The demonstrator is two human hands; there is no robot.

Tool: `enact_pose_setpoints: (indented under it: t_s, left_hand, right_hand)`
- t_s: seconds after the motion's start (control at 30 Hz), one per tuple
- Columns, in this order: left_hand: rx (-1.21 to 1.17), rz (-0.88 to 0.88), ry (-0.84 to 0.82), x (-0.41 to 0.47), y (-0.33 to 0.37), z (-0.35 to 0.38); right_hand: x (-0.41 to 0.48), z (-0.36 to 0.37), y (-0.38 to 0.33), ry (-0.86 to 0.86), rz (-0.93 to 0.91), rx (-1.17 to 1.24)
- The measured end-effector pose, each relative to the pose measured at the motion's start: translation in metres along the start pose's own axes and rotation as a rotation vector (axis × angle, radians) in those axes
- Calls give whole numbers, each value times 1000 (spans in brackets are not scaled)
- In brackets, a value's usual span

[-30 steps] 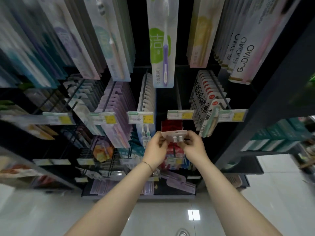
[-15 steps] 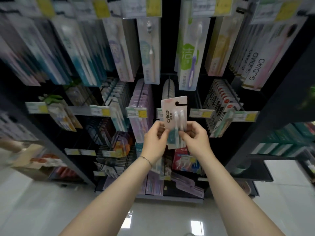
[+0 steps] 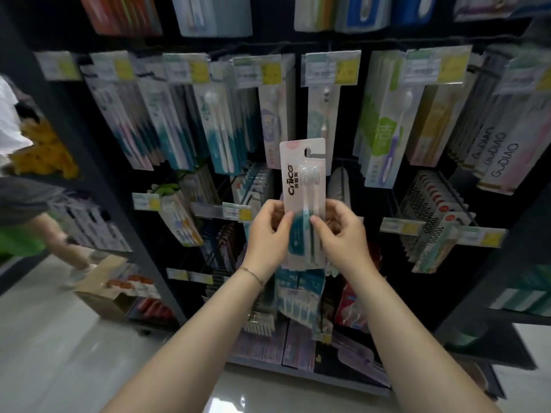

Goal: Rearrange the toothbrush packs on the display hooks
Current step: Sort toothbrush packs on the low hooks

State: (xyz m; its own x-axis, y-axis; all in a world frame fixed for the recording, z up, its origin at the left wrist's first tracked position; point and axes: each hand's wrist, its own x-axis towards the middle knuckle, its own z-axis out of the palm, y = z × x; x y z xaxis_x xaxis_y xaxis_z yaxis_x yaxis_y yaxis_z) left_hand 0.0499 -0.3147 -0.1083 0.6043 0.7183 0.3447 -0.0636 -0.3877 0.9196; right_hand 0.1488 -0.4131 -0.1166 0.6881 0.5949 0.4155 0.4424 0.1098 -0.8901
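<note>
Head cam, looking at a tall black wire display rack [image 3: 98, 180] packed with hanging toothbrush packs. Right in front of the middle of the rack there's a white-and-teal blister card with two toothbrushes and "Cnice" printed down it [image 3: 301, 186]. It's held upright and free in the air, with its hook slot at the top, just below the upper row of hanging packs. The left hand [image 3: 268, 234] pinches the card's left edge, thumb on the front, and there's a thin chain bracelet [image 3: 252, 274] on that wrist. The right hand [image 3: 340, 234] grips the right edge the same way, thumb over the brush handles. So both hands are holding the one pack. Yellow-and-white price tags [image 3: 331, 68] run along the rack's top row. Up and to the right of the held card hangs a green-and-white pack with a purple brush [image 3: 384, 144], and near the right edge are the pale "GUDIAO" packs [image 3: 495, 156]. An open cardboard box of stock [image 3: 110, 296] sits on the pale glossy floor [image 3: 59, 353] by the rack's lower left corner, and another person's arm [image 3: 56, 234] shows at the far left, blurry.
</note>
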Motion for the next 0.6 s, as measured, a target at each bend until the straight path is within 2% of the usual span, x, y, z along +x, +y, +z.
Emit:
enact_pose_setpoints:
  t_s: [0.43, 0.6]
  left_hand:
    - [-15, 138, 131, 67, 21, -49]
    - [14, 169, 210, 85, 16, -68]
  right_hand:
    - [76, 48, -32, -110, -222, 3]
    - [98, 72, -34, -180, -254, 16]
